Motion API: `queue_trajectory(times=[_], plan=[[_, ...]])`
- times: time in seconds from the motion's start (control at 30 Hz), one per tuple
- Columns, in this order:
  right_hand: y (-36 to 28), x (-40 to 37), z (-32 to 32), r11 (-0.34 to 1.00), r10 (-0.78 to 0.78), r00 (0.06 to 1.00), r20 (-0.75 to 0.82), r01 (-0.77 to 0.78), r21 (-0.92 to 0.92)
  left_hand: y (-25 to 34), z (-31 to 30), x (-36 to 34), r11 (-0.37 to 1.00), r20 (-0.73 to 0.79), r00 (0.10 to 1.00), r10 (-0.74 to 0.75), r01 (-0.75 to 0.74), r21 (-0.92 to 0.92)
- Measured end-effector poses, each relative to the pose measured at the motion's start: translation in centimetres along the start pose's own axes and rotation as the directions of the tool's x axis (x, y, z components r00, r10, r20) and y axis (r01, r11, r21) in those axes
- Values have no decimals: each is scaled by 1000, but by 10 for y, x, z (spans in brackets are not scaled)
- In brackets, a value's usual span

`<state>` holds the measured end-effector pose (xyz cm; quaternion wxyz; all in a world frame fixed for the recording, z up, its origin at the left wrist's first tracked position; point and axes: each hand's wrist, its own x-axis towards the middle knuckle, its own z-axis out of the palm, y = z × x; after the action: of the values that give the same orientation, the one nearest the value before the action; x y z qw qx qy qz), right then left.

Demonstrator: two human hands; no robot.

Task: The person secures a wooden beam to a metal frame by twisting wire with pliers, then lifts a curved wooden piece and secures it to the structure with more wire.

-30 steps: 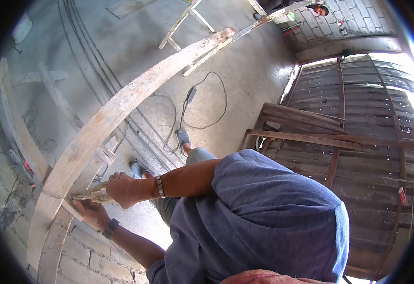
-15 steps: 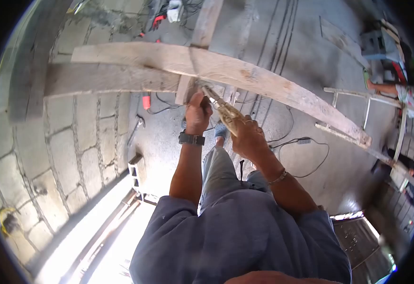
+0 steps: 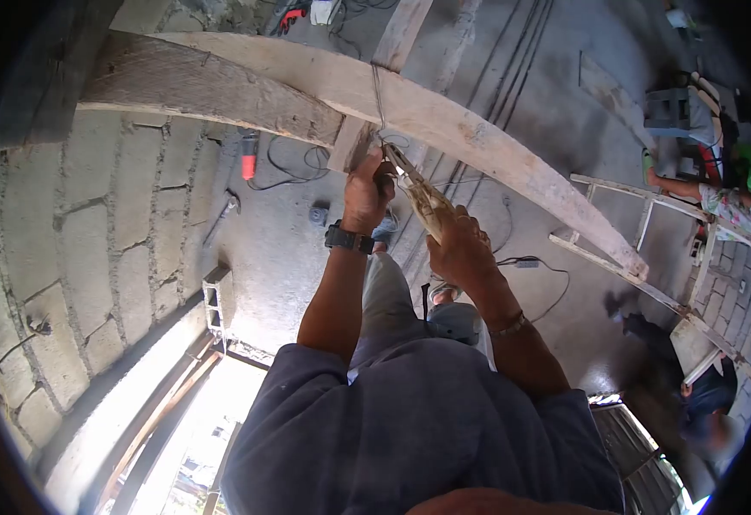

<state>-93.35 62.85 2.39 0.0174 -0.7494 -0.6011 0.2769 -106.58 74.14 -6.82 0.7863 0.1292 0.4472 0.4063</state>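
Note:
My right hand (image 3: pixel 463 253) is closed around the pale, worn handles of a pair of pliers (image 3: pixel 427 202). Their jaws point up and left, at a thin wire (image 3: pixel 379 99) that hangs around the long wooden beam (image 3: pixel 444 116). My left hand (image 3: pixel 367 196), with a watch on its wrist, is closed right beside the jaws, under a short wooden block (image 3: pixel 351 144). What its fingers pinch is hidden. A second, darker beam (image 3: pixel 212 86) meets the long one at the block.
A concrete block wall (image 3: pixel 92 223) rises on the left. A red-ended power tool (image 3: pixel 249 159), cords and a hammer (image 3: pixel 225 210) lie on the floor. Below them stands a hollow block (image 3: pixel 218 296). At right, people are near a wooden frame (image 3: pixel 641 215).
The view has tilted, so the beams and wall sit differently in it. Both hands stay together at the wire, and the pliers now point more steeply upward.

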Motion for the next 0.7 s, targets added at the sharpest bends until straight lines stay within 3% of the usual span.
queue_trajectory(times=[0.3, 0.57, 0.7], plan=[[-4, 8, -2, 1000, -20, 1000, 2, 20, 25, -2, -1, -1, 999, 19, 999, 34, -35, 22], [-27, 24, -21, 990, 89, 986, 139, -73, -118, -8, -6, 6, 998, 37, 997, 65, -65, 1], [-28, 29, -22, 991, 62, 993, 100, -49, -126, -9, -7, 7, 999, 34, 998, 51, -51, -18]])
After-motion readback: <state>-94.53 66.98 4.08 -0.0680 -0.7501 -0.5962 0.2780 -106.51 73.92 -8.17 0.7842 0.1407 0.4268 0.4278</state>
